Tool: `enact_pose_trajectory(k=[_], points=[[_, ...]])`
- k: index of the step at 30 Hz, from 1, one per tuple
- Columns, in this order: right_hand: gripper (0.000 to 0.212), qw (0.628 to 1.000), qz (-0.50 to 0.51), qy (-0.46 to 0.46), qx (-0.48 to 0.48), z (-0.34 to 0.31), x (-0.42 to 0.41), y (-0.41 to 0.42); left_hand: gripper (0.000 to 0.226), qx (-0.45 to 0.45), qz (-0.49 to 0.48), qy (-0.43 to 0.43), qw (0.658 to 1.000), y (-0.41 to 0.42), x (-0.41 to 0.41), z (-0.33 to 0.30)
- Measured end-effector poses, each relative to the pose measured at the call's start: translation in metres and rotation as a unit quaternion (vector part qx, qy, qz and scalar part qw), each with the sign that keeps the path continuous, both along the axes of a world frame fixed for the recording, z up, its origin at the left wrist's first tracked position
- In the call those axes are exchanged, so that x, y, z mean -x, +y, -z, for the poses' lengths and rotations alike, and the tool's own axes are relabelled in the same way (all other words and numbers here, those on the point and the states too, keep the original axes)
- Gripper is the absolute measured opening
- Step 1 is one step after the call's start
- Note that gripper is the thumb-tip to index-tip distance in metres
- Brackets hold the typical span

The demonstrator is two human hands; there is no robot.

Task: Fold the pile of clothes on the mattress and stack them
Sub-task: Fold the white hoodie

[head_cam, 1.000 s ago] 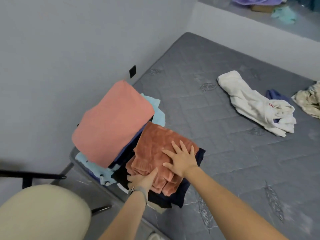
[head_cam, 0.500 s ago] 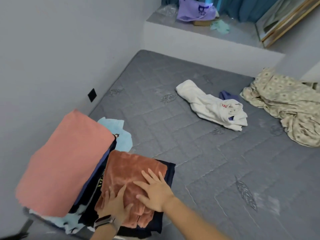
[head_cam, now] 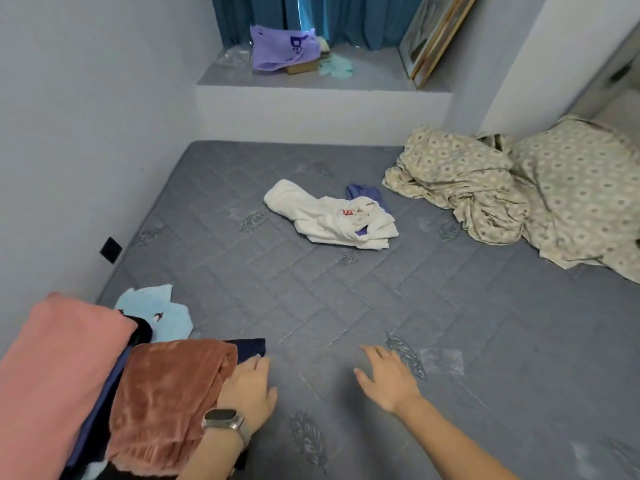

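Observation:
A folded rust-brown fleece garment (head_cam: 166, 403) lies on top of dark folded clothes at the near left of the grey mattress (head_cam: 346, 306). A folded pink garment (head_cam: 59, 375) rests beside it on the left, with a light blue piece (head_cam: 162, 315) behind. My left hand (head_cam: 247, 391) lies flat at the brown garment's right edge, holding nothing. My right hand (head_cam: 386, 377) hovers open over bare mattress. A crumpled white garment (head_cam: 329, 216) lies mid-mattress, a blue piece (head_cam: 365, 195) partly under it.
A crumpled beige patterned sheet (head_cam: 519, 192) covers the mattress's far right. A raised ledge (head_cam: 311, 81) behind holds a purple bag (head_cam: 280, 48), a box and a framed panel (head_cam: 429, 36). A wall (head_cam: 86, 133) runs along the left.
Both hands have lifted off the top of the brown garment. The right hand moved right onto bare mattress and the left slid to the garment's edge. The view swung up and right.

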State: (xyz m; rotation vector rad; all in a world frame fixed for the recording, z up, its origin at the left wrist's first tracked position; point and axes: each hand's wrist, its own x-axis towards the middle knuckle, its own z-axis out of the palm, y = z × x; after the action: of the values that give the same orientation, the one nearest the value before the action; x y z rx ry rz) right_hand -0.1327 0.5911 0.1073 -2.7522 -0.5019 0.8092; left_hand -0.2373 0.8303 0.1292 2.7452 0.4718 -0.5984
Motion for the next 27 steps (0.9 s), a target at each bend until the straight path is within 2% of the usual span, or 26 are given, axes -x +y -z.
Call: enact_pose_trajectory(k=[7,15,21,27], points=[[0.064,0.998,0.044,0.011,0.033,-0.028,-0.064,-0.137,0.070,0.006,0.052,0.034,0.998,-0.124,-0.080,-0.024],[0.080,0.993,0.118,-0.014,0.002,-0.062,-0.107,-0.270,0.056,-0.017,0.051,0.055,0.997,-0.220,-0.167,-0.040],[0.081,0.986,0.166,-0.013,-0.020,-0.056,-0.132,-0.318,0.051,-0.054,0.067,0.073,0.994,-0.221,-0.235,-0.042],[0.072,0.979,0.197,-0.038,-0.048,-0.047,-0.187,-0.314,0.046,-0.079,0.069,0.068,0.992,-0.181,-0.332,-0.025]])
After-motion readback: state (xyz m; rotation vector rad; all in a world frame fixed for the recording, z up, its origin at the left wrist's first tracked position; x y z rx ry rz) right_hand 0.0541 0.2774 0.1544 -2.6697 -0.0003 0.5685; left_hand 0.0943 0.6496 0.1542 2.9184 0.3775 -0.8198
